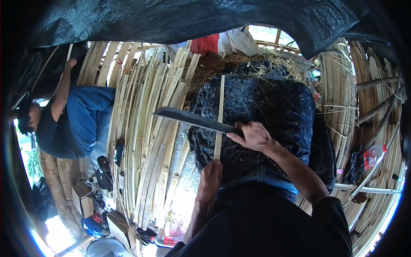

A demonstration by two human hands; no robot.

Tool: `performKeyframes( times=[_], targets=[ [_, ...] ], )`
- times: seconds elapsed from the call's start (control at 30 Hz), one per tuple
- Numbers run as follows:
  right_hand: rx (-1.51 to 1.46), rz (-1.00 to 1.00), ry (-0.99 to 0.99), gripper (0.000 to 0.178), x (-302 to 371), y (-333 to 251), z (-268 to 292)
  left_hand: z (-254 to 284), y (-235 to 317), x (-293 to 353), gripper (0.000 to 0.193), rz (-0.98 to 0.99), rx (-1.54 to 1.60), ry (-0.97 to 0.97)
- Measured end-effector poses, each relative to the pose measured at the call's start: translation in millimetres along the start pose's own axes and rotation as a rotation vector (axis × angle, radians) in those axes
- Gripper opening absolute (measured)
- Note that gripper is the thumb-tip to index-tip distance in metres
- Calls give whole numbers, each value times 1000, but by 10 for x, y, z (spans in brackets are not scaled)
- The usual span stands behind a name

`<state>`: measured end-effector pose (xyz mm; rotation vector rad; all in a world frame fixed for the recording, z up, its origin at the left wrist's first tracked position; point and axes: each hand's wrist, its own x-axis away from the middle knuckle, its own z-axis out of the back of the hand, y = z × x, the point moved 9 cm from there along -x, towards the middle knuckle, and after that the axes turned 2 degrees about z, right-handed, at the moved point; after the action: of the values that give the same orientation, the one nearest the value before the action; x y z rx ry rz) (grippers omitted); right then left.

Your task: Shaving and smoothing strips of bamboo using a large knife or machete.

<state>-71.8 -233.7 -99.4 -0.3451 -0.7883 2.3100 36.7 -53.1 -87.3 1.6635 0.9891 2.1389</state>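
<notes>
My left hand (210,179) is closed on the near end of a narrow pale bamboo strip (221,98), which points away from me over my lap. In my right hand (253,136) is the handle of a machete (188,117). Its long dark blade reaches to the left and crosses over the strip; whether the edge touches it I cannot tell. Beneath both lies a dark blue patterned cloth (274,103) spread across my legs. The machete's handle is mostly hidden in my fingers.
Long split bamboo slats (150,128) lie in a bundle to my left. Beyond them sits another person (64,115) with a raised arm. Bamboo shavings (274,64) pile up past my knees. A plastic bottle (374,156) is at right; cardboard boxes (121,229) stand at lower left.
</notes>
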Motion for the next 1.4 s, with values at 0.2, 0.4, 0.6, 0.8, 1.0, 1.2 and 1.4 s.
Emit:
performKeyframes(
  times=[0.2, 0.4, 0.6, 0.8, 1.0, 1.2, 1.4],
  targets=[
    [78, 63, -7, 58, 38, -123, 64, -49, 92, -138, 40, -45, -44, -6],
    [97, 86, -35, 57, 36, -197, 80, -64, 219, -270, 39, -234, -187, 66],
    [85, 94, -61, 58, 13, -157, 38, -84, 281, -264, 32, -348, -372, 135],
    [190, 110, 112, 57, 93, -206, 71, -123, 375, -139, 26, -410, -448, 186],
    [251, 39, 156, 58, 90, -2, -38, -57, 168, -18, 29, -293, -420, 115],
    [119, -11, 43, 57, 107, -16, -46, 4, -8, -2, 37, -152, -225, 94],
    [134, 142, 76, 54, 142, -228, 76, -47, 79, -225, 36, -161, -108, 57]
  ],
)
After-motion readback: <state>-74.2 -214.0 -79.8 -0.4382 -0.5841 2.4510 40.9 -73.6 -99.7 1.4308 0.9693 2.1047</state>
